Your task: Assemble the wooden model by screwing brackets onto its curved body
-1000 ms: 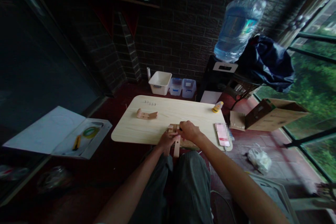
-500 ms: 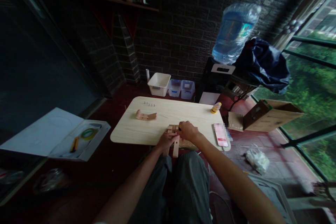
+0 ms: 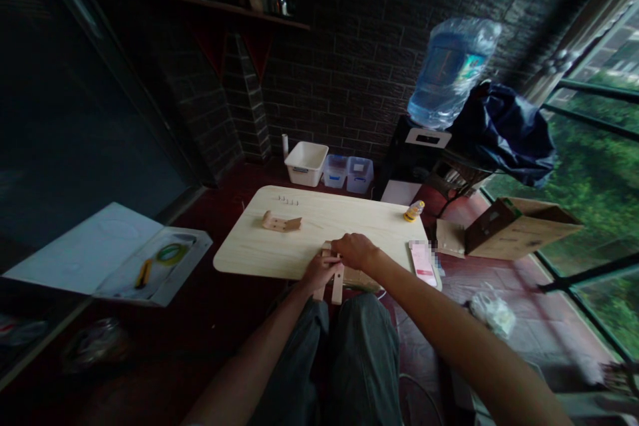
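At the near edge of the pale table (image 3: pixel 244 249), my left hand (image 3: pixel 318 271) is closed around a wooden assembly with two slats (image 3: pixel 337 289) that stick out over the edge toward my knees. My right hand (image 3: pixel 355 251) is a fist pressed against the top of this assembly, right beside the left fingers. Whatever lies inside that fist is hidden. Farther left on the table rests another wooden part (image 3: pixel 282 222), with holes along it and raised ends. Behind it lie several small metal pieces (image 3: pixel 288 200) in a loose row.
A yellow-capped bottle (image 3: pixel 414 211) and a phone (image 3: pixel 423 263) occupy the table's right side. An open white case (image 3: pixel 172 279) with a yellow-black tool stands at left. Bins (image 3: pixel 305 176), a water dispenser (image 3: pixel 417 160) and a cardboard box (image 3: pixel 519 233) stand beyond.
My right fist has turned slightly over the wooden assembly, and a dark spot seen at its fingers before is now hidden. The whole view has shifted a little.
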Motion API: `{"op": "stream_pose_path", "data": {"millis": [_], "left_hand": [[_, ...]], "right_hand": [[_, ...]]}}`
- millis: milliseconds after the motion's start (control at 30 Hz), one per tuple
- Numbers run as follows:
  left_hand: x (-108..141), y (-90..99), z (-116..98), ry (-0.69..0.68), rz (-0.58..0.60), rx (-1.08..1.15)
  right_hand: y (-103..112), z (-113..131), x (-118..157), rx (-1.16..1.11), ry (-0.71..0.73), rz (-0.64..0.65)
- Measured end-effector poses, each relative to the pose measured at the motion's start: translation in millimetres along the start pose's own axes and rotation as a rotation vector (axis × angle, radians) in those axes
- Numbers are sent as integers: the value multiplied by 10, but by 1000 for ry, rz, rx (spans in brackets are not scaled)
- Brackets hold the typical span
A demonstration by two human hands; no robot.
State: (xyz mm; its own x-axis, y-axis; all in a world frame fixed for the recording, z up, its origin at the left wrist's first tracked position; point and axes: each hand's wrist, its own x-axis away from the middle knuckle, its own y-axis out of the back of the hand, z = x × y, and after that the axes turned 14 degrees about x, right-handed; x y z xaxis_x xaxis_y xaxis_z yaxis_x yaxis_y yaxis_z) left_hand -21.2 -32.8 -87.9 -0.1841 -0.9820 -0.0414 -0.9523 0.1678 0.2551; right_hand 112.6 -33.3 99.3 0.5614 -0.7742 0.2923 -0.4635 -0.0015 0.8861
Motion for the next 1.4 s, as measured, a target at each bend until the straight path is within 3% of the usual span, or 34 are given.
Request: {"op": "stream_pose_path", "data": {"millis": [300, 567, 767, 1033, 1400], "left_hand": [[9, 33, -5, -35, 23, -40], [-4, 25, 35, -19, 6, -46], [-26, 2, 104, 78, -26, 15], [-36, 3, 68, 72, 10, 5], [-32, -2, 97, 75, -17, -12]], "right_hand": [[-141, -34, -26, -65, -35, -4], [-37, 42, 25, -101, -149, 28], [-2, 54, 85, -60, -53, 0], [-73, 78, 58, 1, -11, -51], [21, 98, 53, -105, -183, 44]]}}
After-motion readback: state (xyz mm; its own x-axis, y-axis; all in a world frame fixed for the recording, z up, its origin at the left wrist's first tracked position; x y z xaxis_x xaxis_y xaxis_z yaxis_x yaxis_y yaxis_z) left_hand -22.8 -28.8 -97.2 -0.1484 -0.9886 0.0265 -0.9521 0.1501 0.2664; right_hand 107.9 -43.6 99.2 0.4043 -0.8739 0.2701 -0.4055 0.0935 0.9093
